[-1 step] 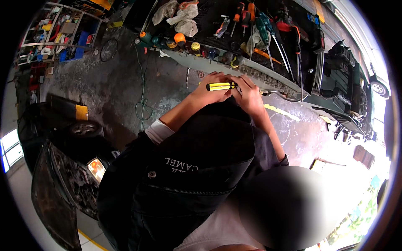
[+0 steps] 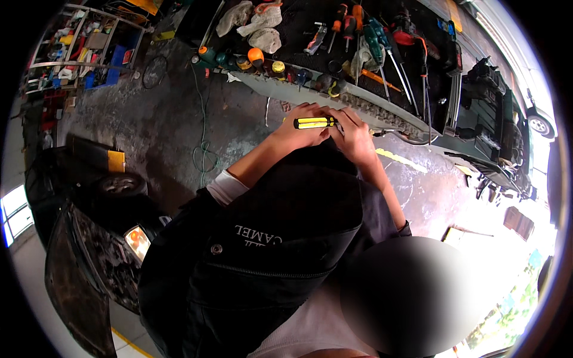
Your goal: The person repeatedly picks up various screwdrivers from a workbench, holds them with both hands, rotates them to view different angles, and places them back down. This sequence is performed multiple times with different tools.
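Observation:
My two hands meet above a black garment with a zip and a snap. A yellow-and-black handle, apparently a screwdriver (image 2: 314, 122), lies crosswise in front of my left hand (image 2: 303, 136). Its inner end runs into the fingers of my right hand (image 2: 356, 138), which are closed around it. The shaft is hidden. My left fingers are curled, and a speck of yellow shows at their outer side; what they hold is concealed. Beyond both hands stands a workbench with a black mat (image 2: 296, 45), bearing several hand tools.
Gloves (image 2: 262, 22), orange-handled screwdrivers (image 2: 350, 27), a green-handled tool (image 2: 373, 43) and bottles (image 2: 255, 56) occupy the bench. A green cord (image 2: 204, 149) trails over the floor (image 2: 164, 122). At left stand a dark car (image 2: 113, 238) and a cluttered rack (image 2: 89, 62). A blurred round patch covers the lower right.

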A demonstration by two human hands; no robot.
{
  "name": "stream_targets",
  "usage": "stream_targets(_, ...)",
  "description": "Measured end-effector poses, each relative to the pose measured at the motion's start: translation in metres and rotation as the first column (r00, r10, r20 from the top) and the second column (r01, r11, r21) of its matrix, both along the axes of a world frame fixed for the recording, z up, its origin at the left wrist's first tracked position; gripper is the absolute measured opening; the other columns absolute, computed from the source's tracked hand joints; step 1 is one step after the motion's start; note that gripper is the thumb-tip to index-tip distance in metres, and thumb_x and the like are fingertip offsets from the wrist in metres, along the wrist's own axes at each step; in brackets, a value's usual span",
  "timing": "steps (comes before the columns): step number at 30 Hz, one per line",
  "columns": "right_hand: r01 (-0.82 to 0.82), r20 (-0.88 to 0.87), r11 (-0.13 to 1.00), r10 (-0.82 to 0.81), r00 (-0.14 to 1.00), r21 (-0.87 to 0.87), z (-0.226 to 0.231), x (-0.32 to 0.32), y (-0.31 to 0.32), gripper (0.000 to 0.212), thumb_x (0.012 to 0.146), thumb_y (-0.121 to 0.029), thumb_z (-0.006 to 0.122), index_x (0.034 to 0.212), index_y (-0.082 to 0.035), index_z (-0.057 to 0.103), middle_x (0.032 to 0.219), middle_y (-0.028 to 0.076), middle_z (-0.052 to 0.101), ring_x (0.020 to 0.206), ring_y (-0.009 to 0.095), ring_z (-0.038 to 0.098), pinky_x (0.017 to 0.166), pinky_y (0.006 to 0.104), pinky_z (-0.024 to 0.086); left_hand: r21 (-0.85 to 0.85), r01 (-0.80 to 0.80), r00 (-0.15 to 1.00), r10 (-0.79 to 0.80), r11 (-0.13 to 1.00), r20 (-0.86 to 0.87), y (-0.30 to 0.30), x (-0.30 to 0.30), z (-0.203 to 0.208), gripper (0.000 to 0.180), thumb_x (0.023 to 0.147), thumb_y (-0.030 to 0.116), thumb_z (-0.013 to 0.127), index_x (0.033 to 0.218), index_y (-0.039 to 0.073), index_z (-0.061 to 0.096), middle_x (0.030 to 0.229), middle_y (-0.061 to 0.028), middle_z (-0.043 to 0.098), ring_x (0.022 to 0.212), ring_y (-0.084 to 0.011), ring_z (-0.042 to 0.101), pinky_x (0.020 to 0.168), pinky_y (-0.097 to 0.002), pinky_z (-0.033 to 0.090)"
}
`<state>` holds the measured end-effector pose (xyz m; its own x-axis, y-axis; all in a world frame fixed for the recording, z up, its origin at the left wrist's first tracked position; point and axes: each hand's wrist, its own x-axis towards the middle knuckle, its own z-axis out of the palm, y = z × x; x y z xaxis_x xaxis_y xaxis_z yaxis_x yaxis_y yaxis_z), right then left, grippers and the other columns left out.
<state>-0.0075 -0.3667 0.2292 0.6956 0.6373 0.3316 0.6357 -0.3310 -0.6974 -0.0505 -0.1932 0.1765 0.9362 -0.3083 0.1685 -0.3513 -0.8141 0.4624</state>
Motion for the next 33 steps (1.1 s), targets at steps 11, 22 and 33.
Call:
stream_targets(11,0.035,0.03,0.999,-0.035,0.999,0.005,-0.014,0.004,0.0,0.034,0.079,-0.004,0.068,0.112,-0.003,0.064,0.095,0.016,0.065,0.089,0.038,0.063,0.081,0.0445,0.053,0.123,0.029,0.999,-0.026,0.992,-0.025,0.002,0.005,0.008,0.028,0.084,0.031,0.067,0.103,0.011,0.067,0.105,-0.0055,0.068,0.106,-0.0258,0.062,0.096,-0.0434,0.049)
stream_targets(22,0.018,0.074,1.0,-0.019,0.997,0.011,-0.009,0.006,-0.001,0.034,0.08,-0.004,0.066,0.114,-0.001,0.064,0.097,0.016,0.064,0.09,0.037,0.064,0.082,0.0438,0.054,0.049,0.001,1.0,-0.002,0.999,0.015,0.0,0.011,0.001,0.024,0.081,0.027,0.067,0.1,0.012,0.068,0.103,-0.0039,0.069,0.099,-0.0252,0.064,0.09,-0.0408,0.051)
stream_targets(33,0.05,0.122,0.998,-0.046,0.991,-0.032,-0.017,0.005,-0.002,0.03,0.081,-0.003,0.064,0.112,0.0,0.064,0.094,0.016,0.063,0.087,0.036,0.063,0.08,0.044,0.052,0.122,-0.017,0.998,0.01,0.992,0.057,-0.002,0.008,0.004,0.027,0.083,0.026,0.066,0.103,0.008,0.066,0.106,-0.0041,0.068,0.101,-0.0246,0.063,0.093,-0.0417,0.05)
